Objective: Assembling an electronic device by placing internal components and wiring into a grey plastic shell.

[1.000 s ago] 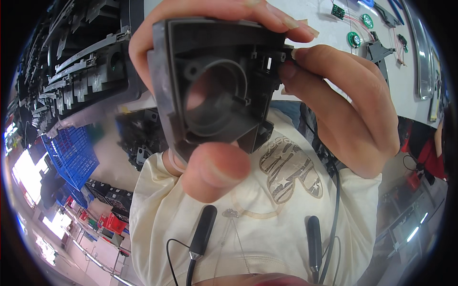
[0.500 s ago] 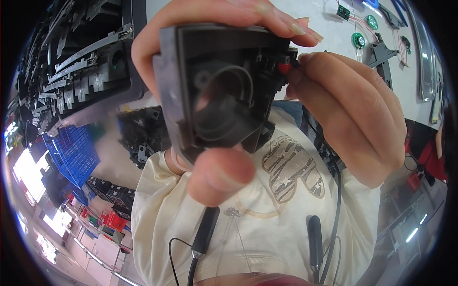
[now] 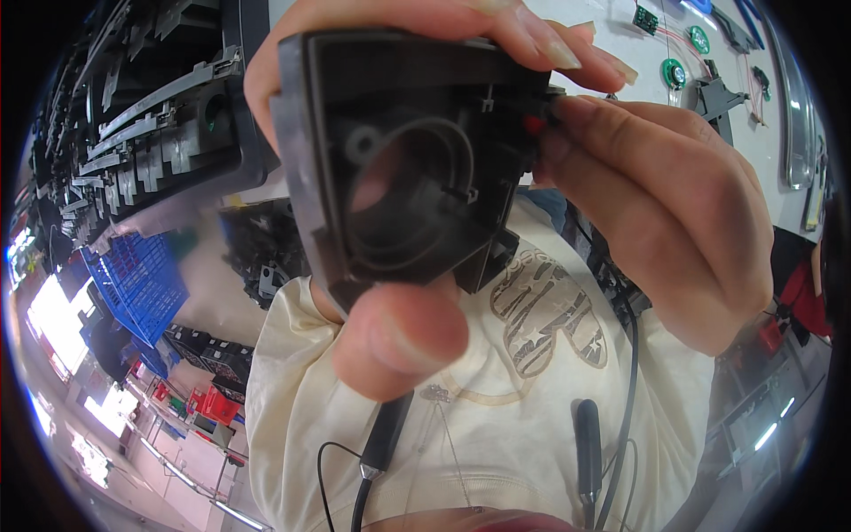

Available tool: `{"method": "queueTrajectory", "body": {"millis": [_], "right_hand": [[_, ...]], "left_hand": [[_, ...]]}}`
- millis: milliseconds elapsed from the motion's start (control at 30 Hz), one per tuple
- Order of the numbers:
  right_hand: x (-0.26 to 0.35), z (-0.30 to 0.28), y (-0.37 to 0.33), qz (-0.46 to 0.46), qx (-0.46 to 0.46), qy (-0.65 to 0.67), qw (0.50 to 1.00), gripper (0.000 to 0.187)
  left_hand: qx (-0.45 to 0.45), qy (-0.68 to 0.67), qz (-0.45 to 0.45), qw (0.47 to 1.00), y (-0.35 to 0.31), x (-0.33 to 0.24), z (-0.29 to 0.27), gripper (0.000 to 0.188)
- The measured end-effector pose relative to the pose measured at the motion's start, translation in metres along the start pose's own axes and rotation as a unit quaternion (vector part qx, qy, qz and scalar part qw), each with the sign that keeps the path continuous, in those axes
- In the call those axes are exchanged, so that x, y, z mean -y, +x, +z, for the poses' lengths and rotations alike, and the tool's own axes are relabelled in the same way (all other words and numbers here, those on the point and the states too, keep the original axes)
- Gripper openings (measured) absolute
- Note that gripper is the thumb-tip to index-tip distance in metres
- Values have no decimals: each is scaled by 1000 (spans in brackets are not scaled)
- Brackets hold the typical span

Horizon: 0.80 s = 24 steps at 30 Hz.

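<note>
Close in front of me, my left hand [image 3: 390, 19] grips a black plastic housing [image 3: 403, 75], its fingers over the upper edge and its thumb below. A round opening with a ring-shaped rim shows inside the housing, partly blurred. At the housing's right edge, my right hand [image 3: 678, 191] pinches with thumb and forefinger beside a small red part [image 3: 534, 124]. The fingertips and the housing edge hide most of this part, so its kind cannot be made out.
A black tray [image 3: 255, 133] of dark plastic parts stands at upper left, above a blue crate [image 3: 142, 288]. On the white table [image 3: 612, 27] at upper right lie green round speakers [image 3: 674, 73], a small circuit board [image 3: 645, 19] and a black bracket [image 3: 716, 99].
The housing has shifted slightly left and tilted a little. My right hand has moved slightly right and down, its pinch still at the housing's right edge.
</note>
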State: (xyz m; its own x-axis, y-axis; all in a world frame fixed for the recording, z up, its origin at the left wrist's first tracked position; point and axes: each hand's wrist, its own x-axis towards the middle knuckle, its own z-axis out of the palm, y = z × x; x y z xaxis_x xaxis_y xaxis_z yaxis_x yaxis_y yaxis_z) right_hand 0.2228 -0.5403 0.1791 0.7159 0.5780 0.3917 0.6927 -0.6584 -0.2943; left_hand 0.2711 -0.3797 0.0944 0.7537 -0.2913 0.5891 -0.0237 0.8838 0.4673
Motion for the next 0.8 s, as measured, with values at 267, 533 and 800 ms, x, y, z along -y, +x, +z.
{"method": "queueTrajectory", "body": {"millis": [267, 533, 800], "right_hand": [[-22, 32, -4, 51, -163, 217, 961, 32], [-16, 52, -28, 259, -252, 478, 801, 47], [2, 61, -16, 293, -274, 726, 558, 48]], "left_hand": [[53, -39, -33, 997, -3, -7, -24, 58], [60, -49, -55, 995, -3, -8, -32, 50], [50, -56, -73, 994, -6, -13, -36, 43]]}}
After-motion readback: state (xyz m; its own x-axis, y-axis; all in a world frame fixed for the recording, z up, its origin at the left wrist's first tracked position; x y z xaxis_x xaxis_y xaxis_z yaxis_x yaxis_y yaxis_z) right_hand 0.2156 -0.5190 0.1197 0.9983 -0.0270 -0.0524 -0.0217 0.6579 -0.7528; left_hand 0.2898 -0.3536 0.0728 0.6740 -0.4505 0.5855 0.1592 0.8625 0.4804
